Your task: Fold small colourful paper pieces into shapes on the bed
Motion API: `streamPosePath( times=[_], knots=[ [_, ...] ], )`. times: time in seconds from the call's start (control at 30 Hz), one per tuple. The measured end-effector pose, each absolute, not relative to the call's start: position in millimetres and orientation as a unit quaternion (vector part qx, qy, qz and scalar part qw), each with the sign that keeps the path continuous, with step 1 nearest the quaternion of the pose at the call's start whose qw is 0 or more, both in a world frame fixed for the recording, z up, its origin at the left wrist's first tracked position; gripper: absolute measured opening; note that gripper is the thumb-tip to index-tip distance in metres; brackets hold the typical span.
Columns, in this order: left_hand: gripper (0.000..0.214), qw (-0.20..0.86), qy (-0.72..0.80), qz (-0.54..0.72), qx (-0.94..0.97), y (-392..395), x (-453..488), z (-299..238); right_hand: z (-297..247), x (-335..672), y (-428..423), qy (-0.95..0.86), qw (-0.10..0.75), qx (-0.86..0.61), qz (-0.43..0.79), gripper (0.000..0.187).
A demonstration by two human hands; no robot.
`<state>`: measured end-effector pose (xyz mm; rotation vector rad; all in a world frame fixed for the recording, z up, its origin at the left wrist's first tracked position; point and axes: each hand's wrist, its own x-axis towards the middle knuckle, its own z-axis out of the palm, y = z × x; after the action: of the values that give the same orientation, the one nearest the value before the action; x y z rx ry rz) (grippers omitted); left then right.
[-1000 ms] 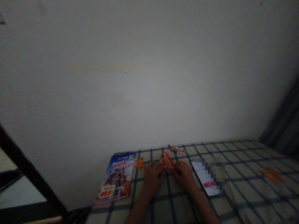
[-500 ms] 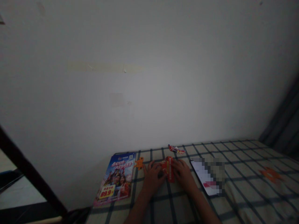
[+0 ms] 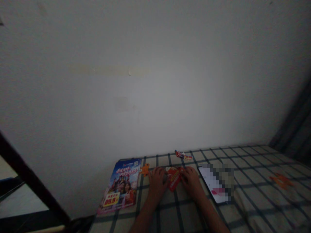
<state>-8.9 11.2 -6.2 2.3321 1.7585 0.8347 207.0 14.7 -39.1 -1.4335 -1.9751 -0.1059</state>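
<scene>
Between my hands, a folded piece of red printed paper [image 3: 174, 180] lies low over the checked cloth, one end pointing toward me. My left hand [image 3: 157, 178] grips its left side, fingers bent, the tips partly hidden. On its right edge, my right hand [image 3: 190, 178] pinches a corner between thumb and fingers. Left of my left hand sits a small orange cut-out shape [image 3: 145, 169]. A phone [image 3: 213, 184] with a lit screen, partly blurred out, lies right of my right hand.
A glossy printed leaflet [image 3: 123, 184] lies at the left of the checked cloth [image 3: 247, 168]. Crumpled paper scraps [image 3: 183, 155] are near the wall [image 3: 155, 81]. Another orange shape [image 3: 281, 180] lies far right. A dark slanted bar [image 3: 34, 181] crosses the lower left.
The red paper has turned from an upright narrow strip to a wider, slanted shape. My left hand has shifted slightly away from its middle, and more of its face shows.
</scene>
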Motion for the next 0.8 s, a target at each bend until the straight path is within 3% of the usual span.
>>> streamPosePath(
  times=[0.13, 0.33, 0.5, 0.67, 0.8],
  knots=[
    [0.024, 0.054, 0.575, 0.289, 0.763, 13, -10, -8, -40, 207, 16, -0.762, 0.344, -0.547, -0.047, 0.024],
    [0.026, 0.047, 0.566, 0.301, 0.766, 12, -10, -8, -38, 201, 11, -0.762, 0.314, -0.564, -0.051, 0.038],
    [0.017, 0.05, 0.564, 0.295, 0.77, 8, -9, -5, -36, 199, 9, -0.737, 0.305, -0.598, -0.086, 0.028],
    [0.028, 0.04, 0.571, 0.291, 0.767, 9, -10, -11, -37, 199, 9, -0.727, 0.307, -0.605, -0.101, 0.036],
    [0.049, 0.038, 0.57, 0.276, 0.773, 11, -13, -14, -35, 198, 4, -0.731, 0.31, -0.6, -0.099, 0.04]
  ],
)
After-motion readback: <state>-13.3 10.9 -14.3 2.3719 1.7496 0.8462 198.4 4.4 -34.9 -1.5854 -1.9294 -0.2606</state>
